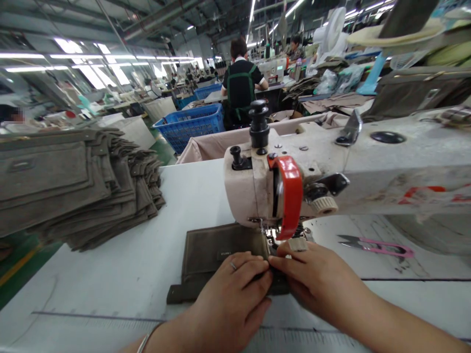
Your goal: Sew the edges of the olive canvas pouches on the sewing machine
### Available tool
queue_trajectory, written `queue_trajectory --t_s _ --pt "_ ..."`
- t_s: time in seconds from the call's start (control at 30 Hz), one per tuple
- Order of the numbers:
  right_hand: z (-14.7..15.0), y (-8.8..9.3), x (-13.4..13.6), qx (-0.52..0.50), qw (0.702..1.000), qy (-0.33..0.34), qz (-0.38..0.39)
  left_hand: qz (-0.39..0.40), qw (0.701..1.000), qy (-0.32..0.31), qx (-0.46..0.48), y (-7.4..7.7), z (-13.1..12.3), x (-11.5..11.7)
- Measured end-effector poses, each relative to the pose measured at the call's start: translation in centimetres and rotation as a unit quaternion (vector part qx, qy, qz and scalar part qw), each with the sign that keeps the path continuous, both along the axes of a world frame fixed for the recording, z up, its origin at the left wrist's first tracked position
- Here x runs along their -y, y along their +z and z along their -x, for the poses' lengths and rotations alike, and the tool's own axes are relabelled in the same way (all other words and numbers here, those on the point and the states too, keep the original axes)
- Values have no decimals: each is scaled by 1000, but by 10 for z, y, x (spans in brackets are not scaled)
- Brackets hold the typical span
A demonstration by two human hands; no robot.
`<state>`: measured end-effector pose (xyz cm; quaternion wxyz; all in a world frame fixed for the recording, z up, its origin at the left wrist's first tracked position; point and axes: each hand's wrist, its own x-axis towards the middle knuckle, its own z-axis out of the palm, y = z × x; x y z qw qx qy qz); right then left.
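Note:
A dark olive fabric piece (206, 250) with a small label lies on the white table, its right edge under the needle area of the sewing machine (243, 191). My left hand (239, 294) rests on the piece with bent fingers, gripping it near its right edge. Beside it, my right hand (320, 274) pinches the same edge, close in front of the presser foot. A beige band wraps one right finger. Both hands partly cover the fabric, so its lower right part is hidden. The machine's red guard (290, 196) hangs just above the right fingers.
Pink-handled thread snips (386, 246) lie right of my right hand. A tall stack of olive fabric pieces (81, 181) stands at the left. Printed ruler marks (110, 321) run along the table front. Beyond are a blue basket (191, 128) and a seated person (241, 81).

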<state>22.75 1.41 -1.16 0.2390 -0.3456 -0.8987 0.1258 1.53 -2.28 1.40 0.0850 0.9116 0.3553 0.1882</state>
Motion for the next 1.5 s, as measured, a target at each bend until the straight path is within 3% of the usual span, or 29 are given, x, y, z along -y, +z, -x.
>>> queue_trajectory --t_s 0.43,0.6,0.8,0.97,1.2,1.37,1.5 --pt "-1 -4 -3 6 999 -38 0 4 1000 -7 2 -5 5 -45" --pt "-3 -1 -4 -12 998 -63 18 25 999 15 -19 -3 4 -49" --pt "-6 1 -12 1 992 -123 -8 -57 998 19 2 -11 20 -52" --pt "-8 7 -14 51 990 -132 -8 -16 999 21 45 -16 29 -58" --pt "2 6 -8 -45 998 -34 -33 -11 996 47 78 -15 3 -46" --pt "6 0 -7 -49 998 -34 14 -9 992 57 108 -16 1 -41" --pt "5 -3 -5 -44 998 -47 7 -12 994 43 104 -16 2 -42"
